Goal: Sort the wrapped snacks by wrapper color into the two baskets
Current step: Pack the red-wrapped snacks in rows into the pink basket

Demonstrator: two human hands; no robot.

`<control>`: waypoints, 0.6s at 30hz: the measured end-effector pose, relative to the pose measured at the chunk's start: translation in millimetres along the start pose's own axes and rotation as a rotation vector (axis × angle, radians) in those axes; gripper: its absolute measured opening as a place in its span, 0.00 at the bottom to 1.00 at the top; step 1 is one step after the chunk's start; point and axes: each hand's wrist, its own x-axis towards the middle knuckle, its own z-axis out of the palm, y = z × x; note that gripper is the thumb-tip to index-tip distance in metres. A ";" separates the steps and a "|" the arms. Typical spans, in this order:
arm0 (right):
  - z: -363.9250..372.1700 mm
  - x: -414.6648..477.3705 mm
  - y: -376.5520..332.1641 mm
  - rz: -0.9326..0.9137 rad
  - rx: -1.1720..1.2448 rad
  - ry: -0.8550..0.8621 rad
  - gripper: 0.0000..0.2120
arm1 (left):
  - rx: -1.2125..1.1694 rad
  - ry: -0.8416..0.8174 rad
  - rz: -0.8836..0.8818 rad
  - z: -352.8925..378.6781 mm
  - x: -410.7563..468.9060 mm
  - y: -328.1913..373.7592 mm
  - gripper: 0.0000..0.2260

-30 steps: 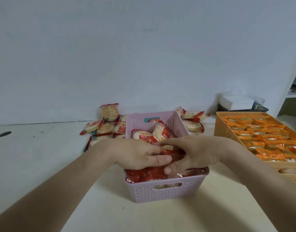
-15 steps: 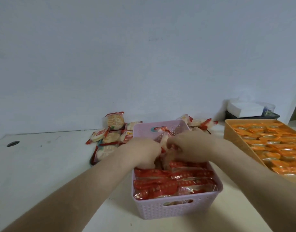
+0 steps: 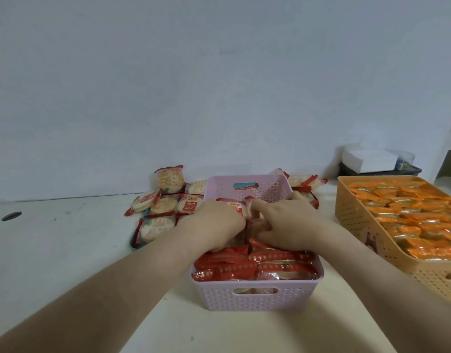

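Note:
A lilac basket [image 3: 255,296] stands in front of me, its near half packed with red-wrapped snacks [image 3: 255,266]. Both hands are inside its middle. My left hand [image 3: 216,222] is curled over upright red-and-white snack packs [image 3: 236,207]. My right hand [image 3: 288,225] presses on the same packs, fingers bent, index finger stretched toward the left hand. What the fingers grip is hidden. An orange basket [image 3: 357,220] at the right is full of orange-wrapped snacks [image 3: 418,215]. Loose red-wrapped round snacks [image 3: 158,207] lie behind the lilac basket on the left, and more loose snacks [image 3: 303,182] on the right.
The white table [image 3: 53,250] meets a pale wall at the back. A dark hole [image 3: 11,216] is at the table's far left. A dark tray with a white box [image 3: 369,161] sits behind the orange basket. A shelf edge [image 3: 448,159] rises at far right.
Both hands moved from the near part of the lilac basket back to its middle, uncovering the packed red snacks in front. The view has tilted up a little.

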 end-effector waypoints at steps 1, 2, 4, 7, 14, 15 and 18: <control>0.8 -0.1 0.4 0.005 0.033 0.024 0.18 | -0.010 0.012 0.002 -0.3 0.0 -2.1 0.02; 1.2 0.0 1.4 0.012 0.069 0.046 0.18 | -0.022 0.037 -0.003 -0.2 -0.2 -5.1 0.01; 2.6 0.7 4.0 0.015 0.116 0.081 0.19 | -0.066 0.091 -0.017 1.7 -2.0 -10.6 0.02; 3.8 -0.2 5.4 0.033 0.237 0.152 0.16 | -0.115 0.178 -0.026 0.3 -5.5 -16.2 0.07; 0.7 -3.0 3.5 0.075 0.357 0.219 0.16 | -0.293 0.105 -0.035 -26.7 -18.4 -28.4 0.09; 0.4 -4.0 2.5 0.067 0.361 0.241 0.17 | -0.248 0.030 0.008 -25.8 -15.5 -24.3 0.08; 1.0 -5.4 2.4 0.039 0.297 0.286 0.20 | -0.167 -0.105 0.031 -21.5 -1.2 -10.1 0.06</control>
